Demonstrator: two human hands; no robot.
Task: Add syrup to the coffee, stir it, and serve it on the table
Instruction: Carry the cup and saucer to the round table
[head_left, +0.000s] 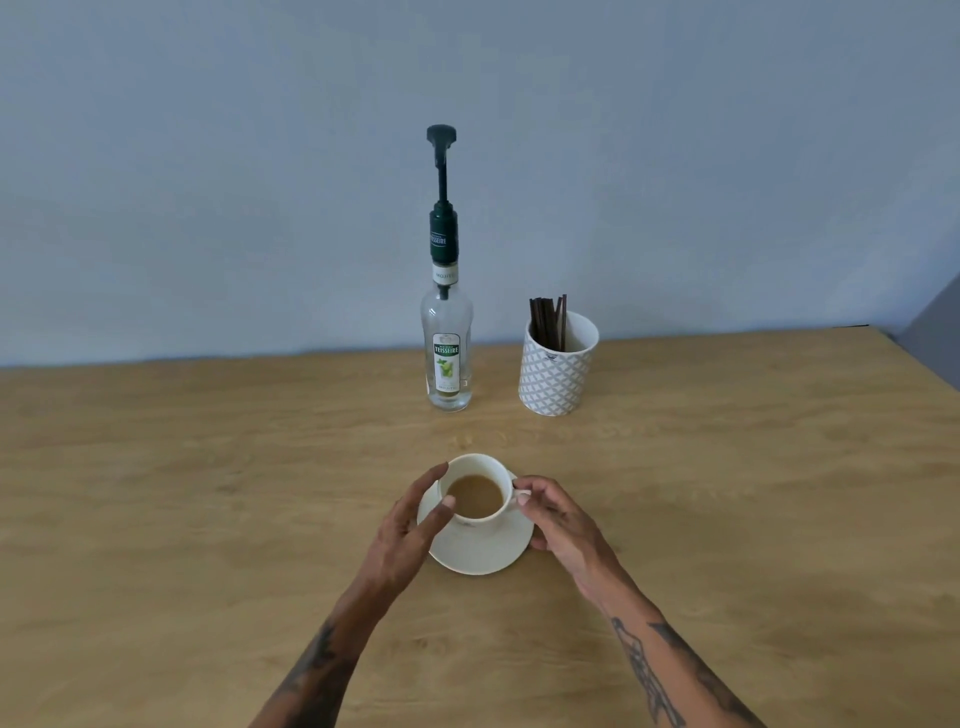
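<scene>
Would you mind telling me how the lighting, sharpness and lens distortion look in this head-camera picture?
Head view: soft, even light, only faint shadows under the saucer and hands; no glare on the syrup bottle; wide-angle bowing of the table back edge; slightly soft overall.

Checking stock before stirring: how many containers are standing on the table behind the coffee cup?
2: the syrup bottle straight behind the cup, and the patterned stirrer holder to the bottle's right. Nothing seems hidden.
</scene>
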